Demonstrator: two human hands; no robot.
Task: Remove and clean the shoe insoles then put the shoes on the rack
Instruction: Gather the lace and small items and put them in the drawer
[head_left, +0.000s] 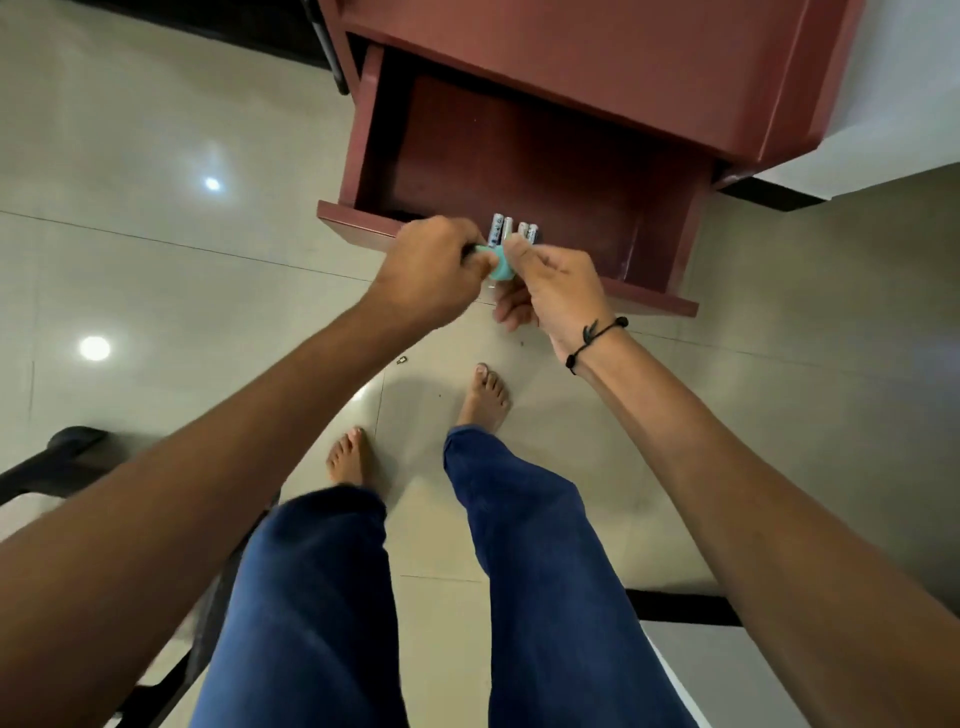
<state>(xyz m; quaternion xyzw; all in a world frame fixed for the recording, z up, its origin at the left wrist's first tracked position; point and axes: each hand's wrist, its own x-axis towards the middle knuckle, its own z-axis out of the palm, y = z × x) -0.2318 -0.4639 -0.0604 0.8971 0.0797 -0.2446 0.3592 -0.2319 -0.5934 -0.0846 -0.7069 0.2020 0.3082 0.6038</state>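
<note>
A glossy tiled floor (156, 156) fills most of the view, with two ceiling lights mirrored in it. A person stands on it barefoot in blue trousers (322, 597), one foot ahead of the other. Ahead of them a reddish-brown cabinet (597, 67) has its drawer (519, 166) pulled out over the floor.

Both arms reach forward and meet at the drawer's front edge. The left hand (426, 270) is curled tight round the dark handle end of a small teal tool (500, 262), knuckles up. The right hand (550, 291), with a black cord bracelet (597, 338) on the wrist, pinches the tool's teal head between thumb and forefinger; its other fingers (511, 306) are loosely curled beneath. What the tool is cannot be told.

Just behind the hands, inside the drawer against its front, lie four small batteries (511, 231) side by side. A tiny speck of debris (401, 359) lies on the floor near the left forearm.

No shoes, insoles or rack are in view.
</note>
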